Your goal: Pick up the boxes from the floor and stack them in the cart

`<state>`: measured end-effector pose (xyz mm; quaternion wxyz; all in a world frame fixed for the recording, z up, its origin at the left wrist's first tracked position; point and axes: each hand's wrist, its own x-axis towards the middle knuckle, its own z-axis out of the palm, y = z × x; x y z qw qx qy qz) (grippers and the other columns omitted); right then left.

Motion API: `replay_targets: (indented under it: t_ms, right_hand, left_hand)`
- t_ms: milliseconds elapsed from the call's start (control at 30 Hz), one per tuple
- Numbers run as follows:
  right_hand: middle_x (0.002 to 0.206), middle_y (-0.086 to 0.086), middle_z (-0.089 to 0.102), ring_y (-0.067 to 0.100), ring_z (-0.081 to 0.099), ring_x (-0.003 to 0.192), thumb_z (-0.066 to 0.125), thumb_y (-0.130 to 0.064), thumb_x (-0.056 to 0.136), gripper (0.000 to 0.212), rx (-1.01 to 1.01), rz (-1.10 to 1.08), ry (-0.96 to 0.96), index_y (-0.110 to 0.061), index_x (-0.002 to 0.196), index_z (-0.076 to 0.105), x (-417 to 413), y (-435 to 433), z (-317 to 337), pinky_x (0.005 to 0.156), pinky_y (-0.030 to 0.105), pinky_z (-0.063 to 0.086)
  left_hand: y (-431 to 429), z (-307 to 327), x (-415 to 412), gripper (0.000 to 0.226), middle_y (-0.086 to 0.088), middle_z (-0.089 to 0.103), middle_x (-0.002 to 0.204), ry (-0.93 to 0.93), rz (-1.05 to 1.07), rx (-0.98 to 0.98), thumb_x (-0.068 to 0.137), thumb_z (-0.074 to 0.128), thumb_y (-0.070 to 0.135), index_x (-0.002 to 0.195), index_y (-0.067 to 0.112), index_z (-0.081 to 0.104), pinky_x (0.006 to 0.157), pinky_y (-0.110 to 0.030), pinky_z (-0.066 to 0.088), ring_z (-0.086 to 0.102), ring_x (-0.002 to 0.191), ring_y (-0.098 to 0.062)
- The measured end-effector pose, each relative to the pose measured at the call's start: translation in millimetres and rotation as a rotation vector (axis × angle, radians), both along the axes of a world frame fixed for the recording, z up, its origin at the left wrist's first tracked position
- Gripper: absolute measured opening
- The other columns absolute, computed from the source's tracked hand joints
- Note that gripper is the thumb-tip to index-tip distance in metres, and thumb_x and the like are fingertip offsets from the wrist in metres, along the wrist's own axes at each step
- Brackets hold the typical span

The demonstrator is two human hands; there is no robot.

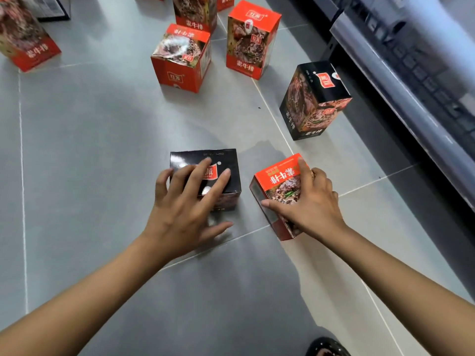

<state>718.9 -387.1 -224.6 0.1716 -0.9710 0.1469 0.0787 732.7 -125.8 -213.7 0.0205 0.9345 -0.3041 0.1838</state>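
Observation:
A black box (228, 160) stands on the grey tiled floor, and my left hand (185, 204) lies spread over its top with the fingers apart and the thumb low in front of it. Just to its right lies a red box (277, 177), tilted, with my right hand (308, 201) closed around it, thumb on its left edge and fingers over its far side. Further off stand another black box (314, 101), two red boxes (181, 59) (250, 39) and several more at the top edge.
A red box (28, 44) stands at the far left beside a dark frame (55, 11). Along the right runs a dark shelf unit (411, 73) with a shiny rail. My shoe (326, 346) shows at the bottom. Bare floor lies on the left.

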Motion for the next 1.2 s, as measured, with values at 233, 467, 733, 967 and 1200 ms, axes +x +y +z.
replay_targets:
  t_ms: [233,467,733,967,1200]
  right_hand:
    - [0.152,0.015,0.019,0.035,0.032,0.131,0.062,-0.084,0.053,0.11,-0.071,0.249,-0.027,-0.049,0.147,0.018,-61.6,-33.8,-5.4,0.102,0.047,0.036]
    - [0.114,0.015,0.049,0.035,0.052,0.104,0.046,-0.087,0.06,0.089,0.026,0.18,-0.217,-0.038,0.133,0.053,-42.2,-21.7,-9.5,0.087,0.043,0.046]
    - [0.103,-0.006,0.037,0.015,0.055,0.096,0.075,-0.058,0.067,0.087,0.287,0.169,-0.041,-0.069,0.132,0.018,-36.1,-24.9,-24.1,0.072,0.002,0.032]
    - [0.106,-0.001,0.042,0.022,0.055,0.104,0.069,-0.065,0.064,0.091,0.324,0.199,-0.06,-0.072,0.132,0.009,-43.8,-5.2,-20.7,0.089,0.027,0.047]
    - [0.156,-0.018,0.012,0.002,0.015,0.144,0.078,-0.066,0.048,0.141,0.7,-0.026,0.085,-0.048,0.141,-0.027,-47.0,-18.8,-22.4,0.115,0.029,0.023]
  left_hand:
    - [-4.5,18.4,36.9,0.094,-0.018,0.029,0.153,0.27,0.016,0.129,0.07,0.048,0.077,0.149,0.03,0.03,0.108,-0.057,0.023,0.031,0.135,-0.045]
    - [-4.7,15.6,42.0,0.092,-0.017,0.04,0.145,0.263,0.013,0.125,0.071,0.058,0.074,0.148,0.028,0.033,0.101,-0.055,0.03,0.044,0.123,-0.04]
    - [-5.1,21.4,38.6,0.098,-0.02,0.035,0.148,0.286,0.031,0.134,0.067,0.068,0.069,0.148,0.027,0.033,0.105,-0.058,0.024,0.038,0.129,-0.043]
    - [-60.6,28.8,-29.5,0.082,-0.024,0.03,0.151,0.281,-0.245,-0.022,0.08,0.06,0.054,0.143,0.005,0.04,0.112,-0.051,0.03,0.033,0.139,-0.037]
    - [-69.6,-11.4,-81.3,0.102,0.003,0.001,0.16,0.806,0.055,-0.495,0.081,0.065,0.051,0.15,0.021,-0.004,0.119,-0.024,0.01,0.0,0.147,-0.007]
